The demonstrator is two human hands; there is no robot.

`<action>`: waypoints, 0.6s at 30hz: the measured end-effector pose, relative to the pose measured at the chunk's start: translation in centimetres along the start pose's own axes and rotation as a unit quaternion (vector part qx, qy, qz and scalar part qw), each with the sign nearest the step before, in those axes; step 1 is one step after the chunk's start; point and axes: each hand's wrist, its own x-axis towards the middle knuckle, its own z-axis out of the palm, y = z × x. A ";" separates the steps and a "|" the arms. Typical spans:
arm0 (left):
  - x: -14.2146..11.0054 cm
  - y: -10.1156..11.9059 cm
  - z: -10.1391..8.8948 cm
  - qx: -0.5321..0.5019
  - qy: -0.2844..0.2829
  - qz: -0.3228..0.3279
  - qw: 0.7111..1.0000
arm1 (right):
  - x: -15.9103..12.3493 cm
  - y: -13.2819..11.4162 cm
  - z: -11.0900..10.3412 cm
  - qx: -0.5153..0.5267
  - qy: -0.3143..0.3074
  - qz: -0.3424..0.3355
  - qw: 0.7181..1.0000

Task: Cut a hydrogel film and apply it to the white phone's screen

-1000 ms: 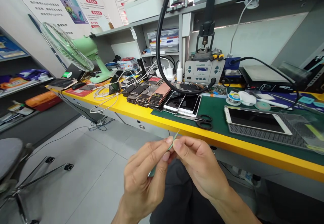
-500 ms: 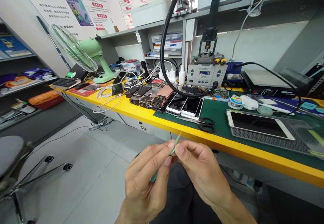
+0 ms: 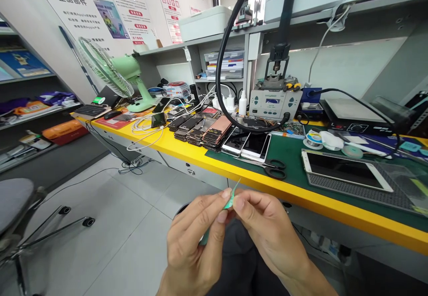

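Note:
A thin, bendy green strip, like film or tape, is pinched between my two hands in front of the bench edge. My left hand closes on it from the left, thumb and fingertips together. From the right, my right hand grips its other side between thumb and forefinger. One narrow tip of the strip sticks up above the fingers. More green shows behind my left fingers; I cannot tell whether it belongs to the same piece. Most of what lies between the palms is hidden.
Beyond my hands runs a yellow-edged bench. Black-handled scissors lie near its edge, beside white phones and stacks of phone parts. A white tablet rests at right. A black hose loops above the bench. A chair stands left.
The camera view has tilted slightly, so the bench sits a little lower and further right. The green strip is more bent and shows more of its face. Both hands keep their pinch.

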 end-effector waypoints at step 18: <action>-1.4 1.0 1.2 -0.065 0.131 -0.314 0.938 | 0.7 -0.3 0.1 -0.098 0.055 0.036 0.993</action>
